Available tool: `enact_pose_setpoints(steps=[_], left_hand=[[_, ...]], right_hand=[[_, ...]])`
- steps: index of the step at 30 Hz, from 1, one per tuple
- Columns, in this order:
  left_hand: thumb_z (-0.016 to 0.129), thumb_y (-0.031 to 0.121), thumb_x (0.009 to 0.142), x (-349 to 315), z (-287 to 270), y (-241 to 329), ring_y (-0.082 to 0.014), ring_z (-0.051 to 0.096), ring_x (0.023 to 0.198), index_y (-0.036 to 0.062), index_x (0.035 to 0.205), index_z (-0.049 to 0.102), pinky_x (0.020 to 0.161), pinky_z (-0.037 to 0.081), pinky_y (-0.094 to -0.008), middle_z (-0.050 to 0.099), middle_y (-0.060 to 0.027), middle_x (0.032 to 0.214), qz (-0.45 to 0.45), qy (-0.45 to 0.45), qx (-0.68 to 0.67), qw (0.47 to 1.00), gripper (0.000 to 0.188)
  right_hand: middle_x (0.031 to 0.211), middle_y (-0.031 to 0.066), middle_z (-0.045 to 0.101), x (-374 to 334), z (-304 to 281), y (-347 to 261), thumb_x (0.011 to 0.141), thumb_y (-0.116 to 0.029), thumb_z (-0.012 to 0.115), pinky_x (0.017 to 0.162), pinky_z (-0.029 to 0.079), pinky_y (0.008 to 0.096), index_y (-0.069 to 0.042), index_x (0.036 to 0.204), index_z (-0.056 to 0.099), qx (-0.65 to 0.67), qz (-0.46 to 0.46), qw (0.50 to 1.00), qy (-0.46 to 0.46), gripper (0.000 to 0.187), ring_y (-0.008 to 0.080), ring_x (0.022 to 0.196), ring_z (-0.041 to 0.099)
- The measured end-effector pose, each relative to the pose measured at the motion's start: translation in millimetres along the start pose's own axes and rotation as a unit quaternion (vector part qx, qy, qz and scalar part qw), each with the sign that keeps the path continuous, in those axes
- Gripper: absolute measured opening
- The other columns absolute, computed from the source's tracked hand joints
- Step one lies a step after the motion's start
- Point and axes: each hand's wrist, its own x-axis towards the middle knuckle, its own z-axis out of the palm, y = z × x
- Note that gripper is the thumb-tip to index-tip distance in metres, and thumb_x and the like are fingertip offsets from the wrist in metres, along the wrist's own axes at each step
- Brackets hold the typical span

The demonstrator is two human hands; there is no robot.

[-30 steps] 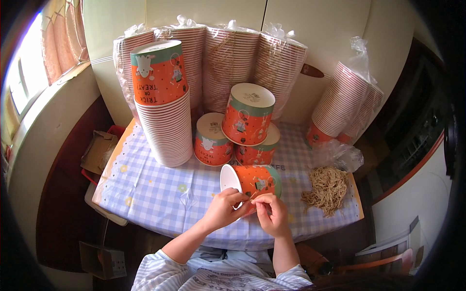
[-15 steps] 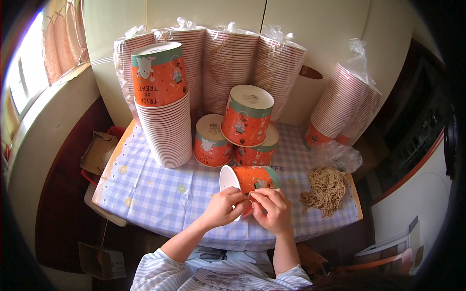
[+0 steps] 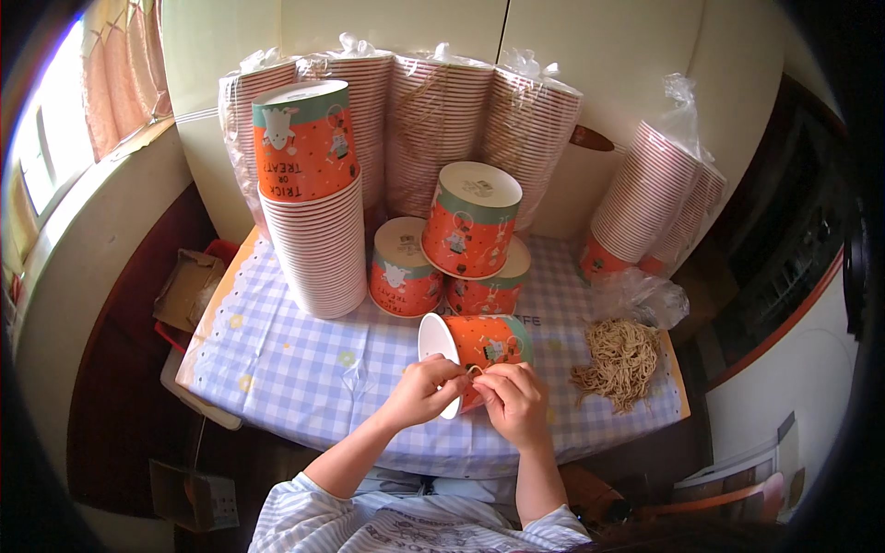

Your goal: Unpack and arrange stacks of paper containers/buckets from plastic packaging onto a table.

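An orange paper bucket (image 3: 493, 339) with a green band lies on its side near the table's front edge, its white open mouth facing left. My left hand (image 3: 426, 392) is closed in a pinch by the bucket's rim. Beside it my right hand (image 3: 513, 398) pinches too, over the bucket's side. Between the fingertips of both hands shows a small loop of tan string (image 3: 475, 370). My fingers hide the string's ends and part of the bucket. To the right lies a loose heap of tan strings (image 3: 619, 364).
Three upside-down buckets (image 3: 472, 221) are piled behind my hands. A tall stack of nested buckets (image 3: 313, 240) stands at left. Several bagged stacks (image 3: 433, 129) line the back wall, with more bagged stacks (image 3: 645, 189) at right. A checked tablecloth (image 3: 304, 378) covers the table.
My right hand has shifted slightly left, closer to my left hand, and its fingers have drawn together. The string loop shows more plainly. The bucket stays almost in place.
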Motion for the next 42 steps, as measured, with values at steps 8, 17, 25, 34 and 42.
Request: enact_pose_setpoints(steps=[8, 17, 25, 34, 42], left_hand=[[0.053, 0.008, 0.084, 0, 0, -8, -0.0079, 0.056, 0.069, -0.0046, 0.087, 0.059, 0.061, 0.045, -0.0226, 0.062, -0.0048, 0.078, -0.164, 0.008, -0.283, 0.945, 0.014], [0.063, 0.008, 0.075, 3, -13, 0, -0.0060, 0.047, 0.057, 0.0033, 0.085, 0.060, 0.053, 0.040, -0.0219, 0.063, -0.0012, 0.073, -0.124, -0.002, -0.126, 0.984, 0.012], [0.065, 0.010, 0.075, 7, -20, 15, -0.0106, 0.060, 0.068, 0.0034, 0.085, 0.053, 0.057, 0.045, -0.0229, 0.064, -0.0051, 0.076, -0.092, -0.025, -0.025, 0.995, 0.017], [0.065, 0.013, 0.075, 2, -20, 17, -0.0123, 0.060, 0.064, 0.0029, 0.086, 0.051, 0.053, 0.044, -0.0234, 0.063, -0.0060, 0.075, -0.150, -0.004, -0.080, 0.985, 0.020], [0.068, 0.014, 0.069, -15, -10, 10, -0.0207, 0.053, 0.061, 0.0066, 0.079, 0.057, 0.054, 0.044, -0.0312, 0.055, -0.0051, 0.071, -0.082, 0.091, 0.098, 0.988, 0.016]], right_hand=[[0.089, -0.0011, 0.055, -13, -3, -10, 0.063, -0.011, 0.070, 0.059, 0.046, 0.0281, -0.013, 0.079, 0.062, -0.016, -0.004, 0.999, -0.028, 0.018, 0.0155, 0.071, 0.055], [0.089, 0.0042, 0.056, -14, 4, -11, 0.064, -0.008, 0.070, 0.059, 0.047, 0.0291, -0.008, 0.075, 0.061, 0.046, 0.026, 0.997, -0.054, 0.015, 0.0193, 0.071, 0.055], [0.089, 0.0095, 0.059, -23, 26, 9, 0.071, -0.009, 0.068, 0.065, 0.048, 0.0329, -0.005, 0.097, 0.048, 0.175, 0.145, 0.973, -0.035, 0.033, 0.0251, 0.078, 0.060], [0.081, 0.0086, 0.060, -17, 27, 5, 0.074, 0.001, 0.064, 0.060, 0.048, 0.0240, -0.003, 0.091, 0.044, 0.160, 0.098, 0.982, -0.029, 0.027, 0.0131, 0.070, 0.059], [0.086, 0.0079, 0.054, -25, 40, 11, 0.075, 0.008, 0.056, 0.068, 0.044, 0.0200, -0.006, 0.089, 0.035, 0.431, 0.313, 0.845, 0.035, 0.029, 0.0076, 0.076, 0.052]])
